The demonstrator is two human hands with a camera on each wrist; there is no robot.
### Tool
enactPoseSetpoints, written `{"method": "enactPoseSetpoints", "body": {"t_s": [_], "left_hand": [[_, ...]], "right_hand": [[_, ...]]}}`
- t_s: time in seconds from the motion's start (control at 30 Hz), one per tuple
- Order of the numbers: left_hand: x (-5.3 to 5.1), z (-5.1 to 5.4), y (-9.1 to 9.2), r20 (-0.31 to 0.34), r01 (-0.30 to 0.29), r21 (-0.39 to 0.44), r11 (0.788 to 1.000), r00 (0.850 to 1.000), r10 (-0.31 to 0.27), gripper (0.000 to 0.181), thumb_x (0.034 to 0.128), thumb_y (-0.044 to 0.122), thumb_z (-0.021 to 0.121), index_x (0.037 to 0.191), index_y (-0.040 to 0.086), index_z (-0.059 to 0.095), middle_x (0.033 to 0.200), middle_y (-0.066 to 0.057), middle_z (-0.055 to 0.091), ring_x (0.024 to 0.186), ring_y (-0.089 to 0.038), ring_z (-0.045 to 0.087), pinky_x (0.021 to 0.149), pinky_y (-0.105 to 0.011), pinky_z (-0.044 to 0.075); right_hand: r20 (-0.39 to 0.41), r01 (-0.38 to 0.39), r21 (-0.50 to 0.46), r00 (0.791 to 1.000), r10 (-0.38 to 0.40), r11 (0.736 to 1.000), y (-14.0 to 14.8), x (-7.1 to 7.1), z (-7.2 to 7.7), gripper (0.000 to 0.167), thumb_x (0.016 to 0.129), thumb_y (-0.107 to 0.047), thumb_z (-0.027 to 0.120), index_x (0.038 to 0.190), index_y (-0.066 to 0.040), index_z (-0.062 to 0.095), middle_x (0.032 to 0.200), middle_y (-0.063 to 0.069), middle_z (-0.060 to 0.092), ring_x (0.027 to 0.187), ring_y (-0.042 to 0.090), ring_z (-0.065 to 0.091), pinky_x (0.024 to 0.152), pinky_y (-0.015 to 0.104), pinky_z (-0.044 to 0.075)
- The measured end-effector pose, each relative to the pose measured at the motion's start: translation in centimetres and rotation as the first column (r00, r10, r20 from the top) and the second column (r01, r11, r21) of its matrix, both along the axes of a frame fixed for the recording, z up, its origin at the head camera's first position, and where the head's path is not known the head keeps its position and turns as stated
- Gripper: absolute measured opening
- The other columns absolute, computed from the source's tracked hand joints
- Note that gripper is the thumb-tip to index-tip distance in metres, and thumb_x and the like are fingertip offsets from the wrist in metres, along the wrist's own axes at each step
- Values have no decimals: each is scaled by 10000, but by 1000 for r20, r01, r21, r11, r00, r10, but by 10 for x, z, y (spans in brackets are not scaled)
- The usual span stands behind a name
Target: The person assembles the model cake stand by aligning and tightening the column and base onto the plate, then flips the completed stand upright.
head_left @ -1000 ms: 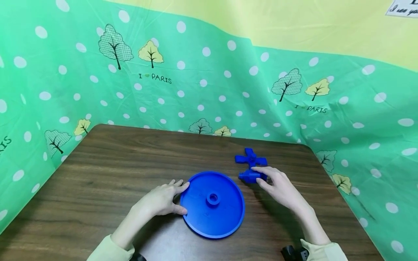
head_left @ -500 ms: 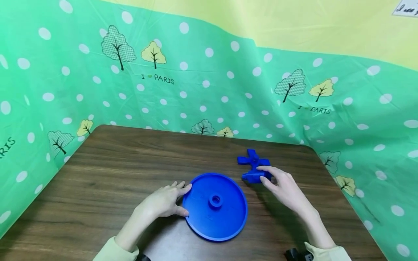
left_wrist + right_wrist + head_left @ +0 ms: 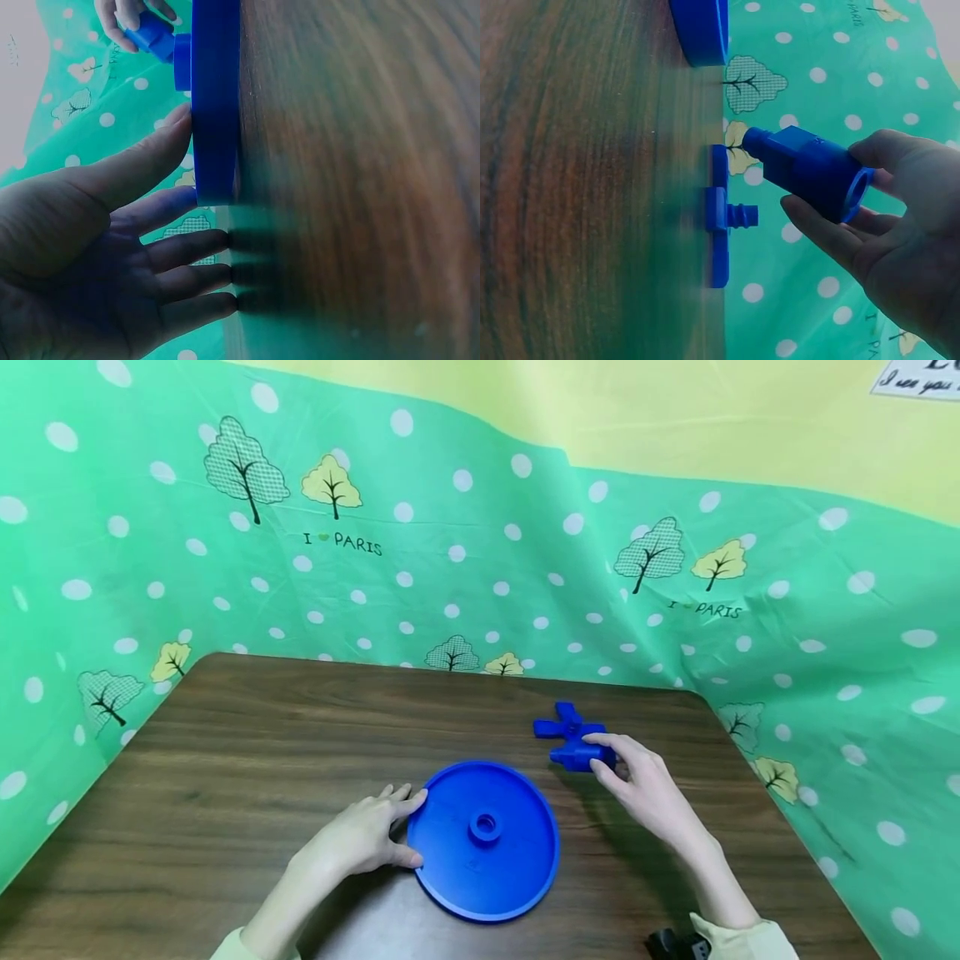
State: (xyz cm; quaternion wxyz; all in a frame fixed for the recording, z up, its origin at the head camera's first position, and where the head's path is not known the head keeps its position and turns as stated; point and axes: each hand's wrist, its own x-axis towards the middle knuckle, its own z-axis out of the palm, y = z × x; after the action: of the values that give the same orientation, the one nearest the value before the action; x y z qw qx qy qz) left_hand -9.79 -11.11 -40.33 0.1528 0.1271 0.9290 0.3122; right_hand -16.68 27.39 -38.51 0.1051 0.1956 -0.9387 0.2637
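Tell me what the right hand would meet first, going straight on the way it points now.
Probably the cross-shaped piece, just beyond the cylindrical piece it holds. The right hand looks raised off the table, though, so it might pass above.

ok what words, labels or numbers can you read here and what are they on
"I (heart) PARIS": green cloth, twice in the head view.
"I see you": white sign, top right; the rest is cut off.
Blue disc: faint mark, too small to read.
Blue piece held by the right hand: small mark, unreadable.
No readable numbers.
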Motion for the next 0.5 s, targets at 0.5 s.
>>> {"method": "enactPoseSetpoints", "body": {"t_s": [0.5], "left_hand": [[-4, -1, 3, 10, -13, -28, 1000, 1000, 13, 898, 747, 378, 905, 1522, 145, 514, 1618, -195, 432, 1520, -502, 321, 1170, -741, 294]], "right_hand": [[-47, 39, -48, 998, -41, 998, 3, 6, 12, 323, 1032, -214, 634, 1350, -158, 632, 1152, 36, 706, 815, 153, 579, 673, 213, 472]]}}
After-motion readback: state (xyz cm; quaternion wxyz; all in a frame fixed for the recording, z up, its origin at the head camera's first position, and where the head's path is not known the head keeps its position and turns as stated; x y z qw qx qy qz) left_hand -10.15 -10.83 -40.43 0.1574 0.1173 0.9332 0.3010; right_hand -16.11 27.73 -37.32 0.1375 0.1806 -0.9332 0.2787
